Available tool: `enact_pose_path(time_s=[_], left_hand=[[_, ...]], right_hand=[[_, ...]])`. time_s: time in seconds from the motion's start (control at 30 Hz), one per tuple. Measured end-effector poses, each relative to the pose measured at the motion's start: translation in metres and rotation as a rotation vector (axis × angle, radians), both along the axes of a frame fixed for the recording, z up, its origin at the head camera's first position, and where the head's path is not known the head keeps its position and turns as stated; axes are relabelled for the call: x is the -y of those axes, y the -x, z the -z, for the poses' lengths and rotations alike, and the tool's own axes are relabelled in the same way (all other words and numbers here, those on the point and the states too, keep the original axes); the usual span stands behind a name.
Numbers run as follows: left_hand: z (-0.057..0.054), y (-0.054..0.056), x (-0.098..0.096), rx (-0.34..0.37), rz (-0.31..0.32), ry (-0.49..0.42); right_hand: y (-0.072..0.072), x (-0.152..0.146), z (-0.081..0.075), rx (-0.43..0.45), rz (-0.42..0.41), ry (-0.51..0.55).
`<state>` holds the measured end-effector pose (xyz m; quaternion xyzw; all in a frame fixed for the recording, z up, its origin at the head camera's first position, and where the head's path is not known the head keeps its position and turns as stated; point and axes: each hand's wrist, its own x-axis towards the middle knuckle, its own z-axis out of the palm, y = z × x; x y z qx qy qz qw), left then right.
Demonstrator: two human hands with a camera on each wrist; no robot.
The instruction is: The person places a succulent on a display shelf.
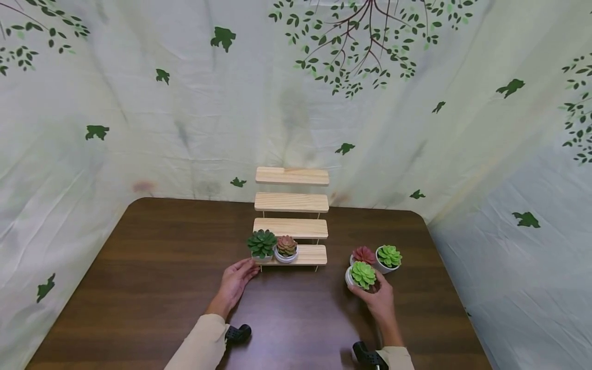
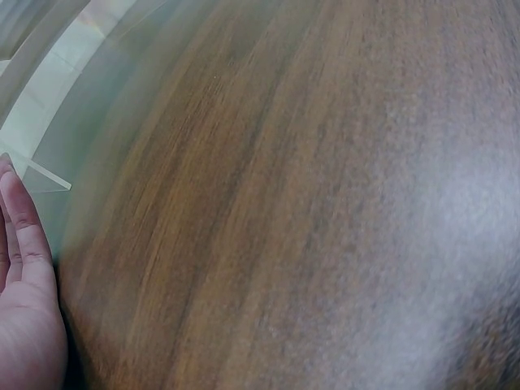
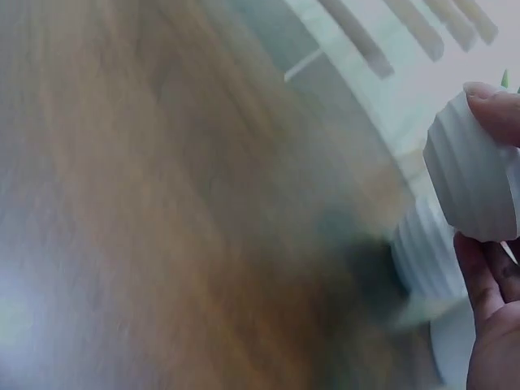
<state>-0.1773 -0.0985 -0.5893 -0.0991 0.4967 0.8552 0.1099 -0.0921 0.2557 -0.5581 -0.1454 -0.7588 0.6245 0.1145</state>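
My right hand (image 1: 380, 300) grips a white ribbed pot with a bright green succulent (image 1: 363, 275). In the right wrist view, thumb and fingers pinch that pot (image 3: 471, 171) from both sides, in front of a second ribbed pot (image 3: 428, 248). Right behind it in the head view are a red succulent (image 1: 364, 255) and another light green succulent (image 1: 389, 256). My left hand (image 1: 235, 282) has its fingertips at the left end of the lowest step of a wooden tiered stand (image 1: 312, 254), fingers fairly straight. On that step sit a dark green succulent (image 1: 262, 242) and a reddish-brown succulent (image 1: 287, 246).
The stand's upper steps (image 1: 291, 202) rise toward the back on thin legs. A brown wooden table (image 1: 162, 267) carries everything. Behind and beside it hangs a pale cloth (image 1: 194, 103) printed with leaves, close to the table's back edge.
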Motion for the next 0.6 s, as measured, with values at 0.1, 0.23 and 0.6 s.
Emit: enact_pose_path(time_s=[0.1,0.23,0.6], left_hand=[[-0.001,0.000,-0.001,0.012,-0.003,0.001],[-0.002,0.001,-0.001,0.012,0.001,0.015],[-0.002,0.001,-0.001,0.014,-0.003,0.021]], right_hand=[[0.006,0.007,-0.006,0.000,-0.031,0.014],[0.016,0.016,-0.012,-0.025,-0.068,0.048],[0.044,0.039,-0.019,-0.127,-0.161,0.011]])
